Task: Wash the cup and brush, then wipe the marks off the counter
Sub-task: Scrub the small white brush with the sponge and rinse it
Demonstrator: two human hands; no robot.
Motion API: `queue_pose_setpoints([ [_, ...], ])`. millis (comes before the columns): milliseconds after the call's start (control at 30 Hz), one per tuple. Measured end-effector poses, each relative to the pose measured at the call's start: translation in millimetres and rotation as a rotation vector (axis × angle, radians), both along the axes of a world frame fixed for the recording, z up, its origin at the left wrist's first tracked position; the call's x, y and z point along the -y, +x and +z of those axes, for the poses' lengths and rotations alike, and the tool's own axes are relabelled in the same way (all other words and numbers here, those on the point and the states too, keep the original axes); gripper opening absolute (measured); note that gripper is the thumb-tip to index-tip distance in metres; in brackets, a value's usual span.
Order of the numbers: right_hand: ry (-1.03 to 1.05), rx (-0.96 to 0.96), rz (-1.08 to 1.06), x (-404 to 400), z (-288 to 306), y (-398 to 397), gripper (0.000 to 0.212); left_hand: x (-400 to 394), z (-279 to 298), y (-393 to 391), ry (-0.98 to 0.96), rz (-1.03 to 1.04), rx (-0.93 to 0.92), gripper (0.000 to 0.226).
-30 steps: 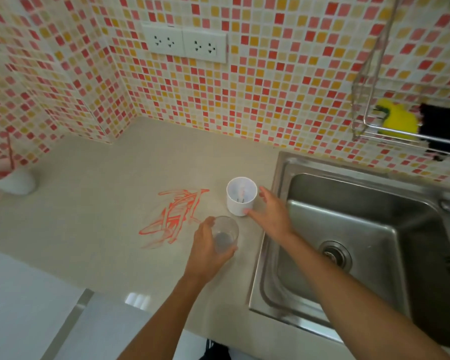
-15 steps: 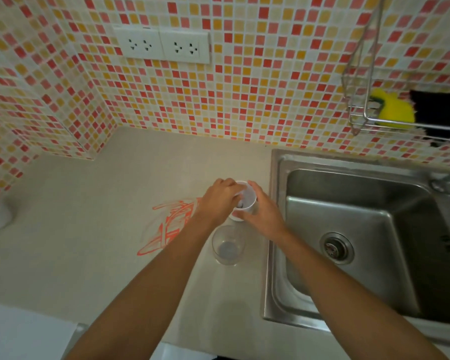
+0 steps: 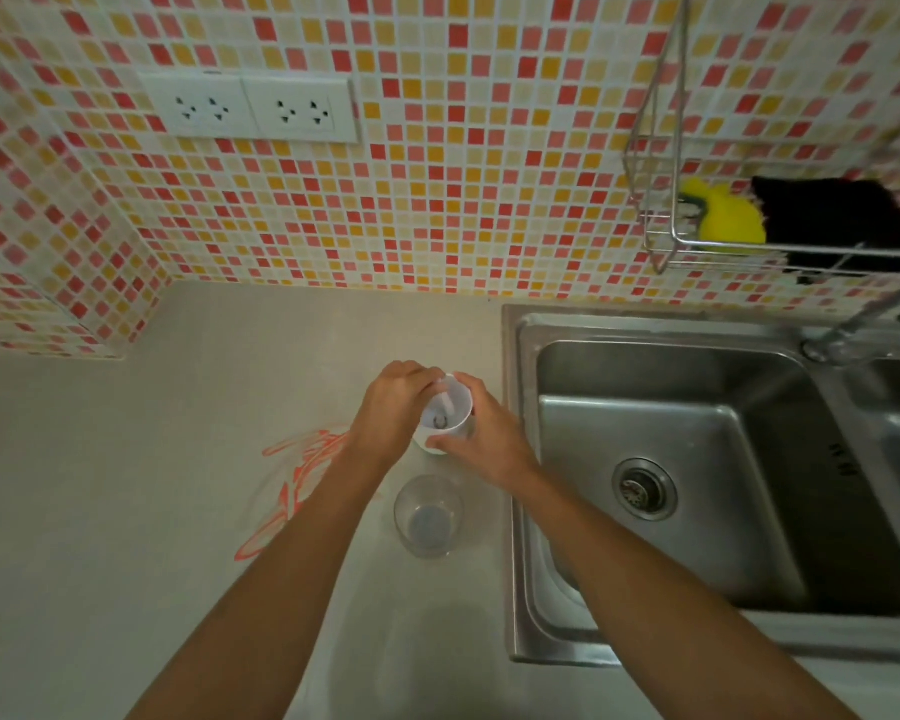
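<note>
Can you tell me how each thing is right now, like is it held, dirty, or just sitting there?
White cup: on the counter, held by right hand.
Brush: in the cup, pinched by left hand.
Clear glass: upright, untouched.
Red marks: not wiped.
Sink: no water running.
Yellow sponge: in the wire rack.

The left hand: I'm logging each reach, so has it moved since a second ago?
Yes. The left hand left the clear glass and went toward the wall, onto the white cup.

Dim, warm, even light, soft glare on the sink (image 3: 666,423) steel, wide-angle bending at the edges.
</note>
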State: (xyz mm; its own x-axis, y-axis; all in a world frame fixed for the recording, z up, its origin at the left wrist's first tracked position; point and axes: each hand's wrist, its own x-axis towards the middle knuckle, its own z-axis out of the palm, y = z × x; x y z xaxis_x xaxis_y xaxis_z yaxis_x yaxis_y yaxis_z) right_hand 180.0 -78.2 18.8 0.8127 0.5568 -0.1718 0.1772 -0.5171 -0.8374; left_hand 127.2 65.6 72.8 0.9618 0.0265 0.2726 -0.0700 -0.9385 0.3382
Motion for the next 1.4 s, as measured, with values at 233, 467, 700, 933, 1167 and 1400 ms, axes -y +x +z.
queue_pose_setpoints([
  [233, -0.142, 0.094, 0.102, 23.3, 28.1, 17.8, 0.102, -9.1, 20.1, 6.6, -0.199, 0.139, 0.139, 0.021],
  [467, 0.283, 0.746, -0.442, 86.4, 180.0, 59.2, 0.019, 9.9, 64.5, 16.6, -0.355, 0.151, 0.278, 0.021],
  [700, -0.241, 0.663, -0.596, 124.9, 210.6, 168.8, 0.034, 64.7, 77.9, 35.6, -0.617, 0.18, 0.222, 0.018],
  [933, -0.478, 0.455, -0.384, 138.3, 216.9, 192.9, 0.029, 121.4, 74.3, 34.3, -0.705, 0.229, 0.16, 0.019],
  [1167, 0.174, 0.546, -0.442, 184.3, 241.4, 168.5, 0.025, 176.5, 77.6, 44.2, -0.723, 0.294, 0.15, 0.019],
  [1400, 0.296, 0.622, -0.243, 255.0, 213.2, 81.5, 0.039, 223.2, 71.8, 55.2, -0.767, 0.418, 0.161, 0.018],
])
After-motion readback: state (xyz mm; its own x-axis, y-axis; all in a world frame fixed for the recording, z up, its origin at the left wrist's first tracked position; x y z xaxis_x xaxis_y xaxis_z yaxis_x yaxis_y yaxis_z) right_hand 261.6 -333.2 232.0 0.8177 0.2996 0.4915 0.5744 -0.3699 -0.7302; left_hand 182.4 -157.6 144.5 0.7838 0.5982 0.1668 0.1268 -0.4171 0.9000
